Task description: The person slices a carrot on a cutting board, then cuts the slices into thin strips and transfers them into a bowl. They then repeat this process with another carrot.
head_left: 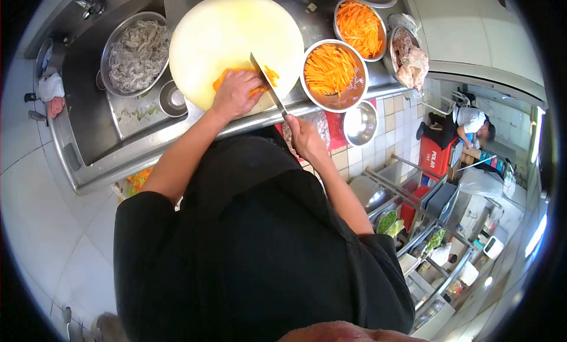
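We noted left hand [236, 94] on carrot [271, 75], fingers curled down, pressing orange slices flat on near edge of round, pale, smooth cutting board [218, 29]. Right hand [304, 135] closed tight round dark handle of knife [264, 77], its thin steel blade angled across carrot beside left knuckles. Just right of board stood round steel bowl [311, 94] of thin carrot sticks. Brushed steel counter [94, 111] lay beneath.

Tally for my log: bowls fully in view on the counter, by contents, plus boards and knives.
Carrot bowls: 2
Pale-strands bowl: 1
Meat bowl: 1
Empty small bowl: 1
Board: 1
Knife: 1
Total: 7
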The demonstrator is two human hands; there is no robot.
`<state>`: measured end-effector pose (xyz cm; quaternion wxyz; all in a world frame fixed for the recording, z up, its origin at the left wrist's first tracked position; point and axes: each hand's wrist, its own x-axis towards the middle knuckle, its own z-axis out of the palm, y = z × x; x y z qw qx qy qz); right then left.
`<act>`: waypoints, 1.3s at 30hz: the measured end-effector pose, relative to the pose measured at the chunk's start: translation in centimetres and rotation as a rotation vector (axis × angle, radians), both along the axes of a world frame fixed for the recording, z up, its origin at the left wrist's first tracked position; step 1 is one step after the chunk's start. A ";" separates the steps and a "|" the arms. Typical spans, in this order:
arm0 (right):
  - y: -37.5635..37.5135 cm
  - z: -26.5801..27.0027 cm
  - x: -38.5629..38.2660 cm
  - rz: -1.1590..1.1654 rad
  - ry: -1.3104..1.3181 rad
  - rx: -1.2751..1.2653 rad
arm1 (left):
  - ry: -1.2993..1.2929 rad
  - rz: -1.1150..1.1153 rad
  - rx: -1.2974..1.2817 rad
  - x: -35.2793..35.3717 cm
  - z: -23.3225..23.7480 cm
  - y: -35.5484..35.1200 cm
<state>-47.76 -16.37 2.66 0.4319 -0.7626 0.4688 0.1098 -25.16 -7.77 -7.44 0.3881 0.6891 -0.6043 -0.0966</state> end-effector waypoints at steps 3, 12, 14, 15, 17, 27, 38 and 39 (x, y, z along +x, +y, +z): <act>-0.3 -0.2 0.4 -0.044 -0.003 0.038 | 0.018 -0.033 0.041 0.4 0.8 -0.1; -0.4 -1.2 0.1 -0.078 -0.022 0.051 | -0.047 -0.150 0.088 2.4 1.2 1.5; -0.4 0.2 0.2 -0.099 0.013 0.084 | -0.051 -0.156 0.130 2.3 1.5 1.3; -0.1 1.0 0.0 -0.106 0.018 0.094 | -0.053 -0.156 0.152 2.3 1.7 1.3; 0.6 2.5 -0.4 -0.106 0.036 0.094 | -0.069 -0.154 0.170 2.3 1.5 1.2; 0.6 0.0 2.0 -0.059 0.020 0.027 | -0.051 -0.124 0.169 2.0 1.6 1.2; 0.9 -0.5 1.9 -0.078 0.060 0.044 | -0.008 -0.101 0.127 1.9 0.8 1.4; 0.7 0.1 1.7 -0.085 0.043 0.053 | -0.006 -0.101 0.129 2.0 1.0 1.3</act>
